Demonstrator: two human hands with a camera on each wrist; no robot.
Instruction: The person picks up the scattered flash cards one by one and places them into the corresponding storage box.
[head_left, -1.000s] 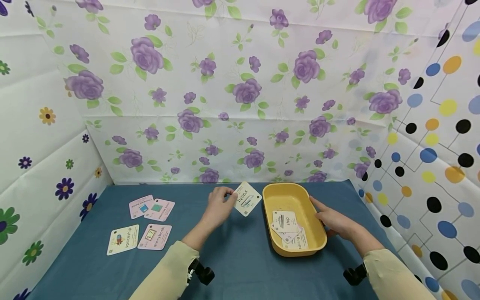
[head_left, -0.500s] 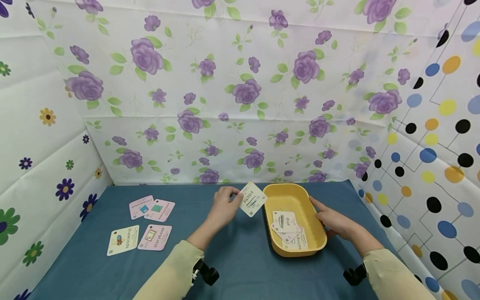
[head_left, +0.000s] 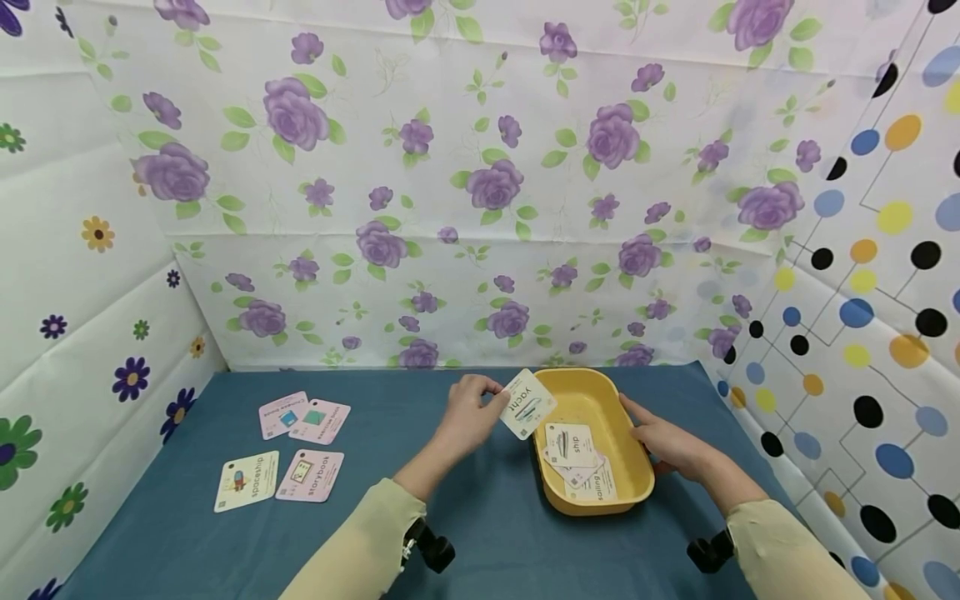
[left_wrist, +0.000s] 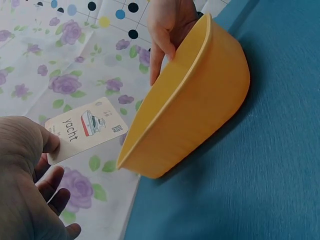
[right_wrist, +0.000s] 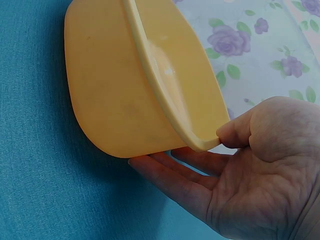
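Note:
Between thumb and fingers my left hand (head_left: 470,414) pinches a cream yacht card (head_left: 528,405) by one edge. In the head view the card overlaps the left rim of a yellow plastic bin (head_left: 639,479). The left wrist view shows the yacht picture on its face, held up beside the bin's rim. My right hand (head_left: 673,446) holds the bin's right side, its thumb (right_wrist: 234,134) on the rim and its fingers against the outer wall. Inside the bin lie several overlapping cards, with a ship card (head_left: 569,445) on top and a sailing card (head_left: 592,485) partly covered.
On the blue cloth (head_left: 180,550) at the left lie a spaceship card (head_left: 246,482), a storybook card (head_left: 310,476) and two overlapping pink cards (head_left: 319,420). A flowered sheet (head_left: 450,275) stands behind, with a dotted sheet (head_left: 862,350) at the right.
My left hand has carried the yacht card rightward, from beside the bin to its left rim. The right hand and bin have stayed in place.

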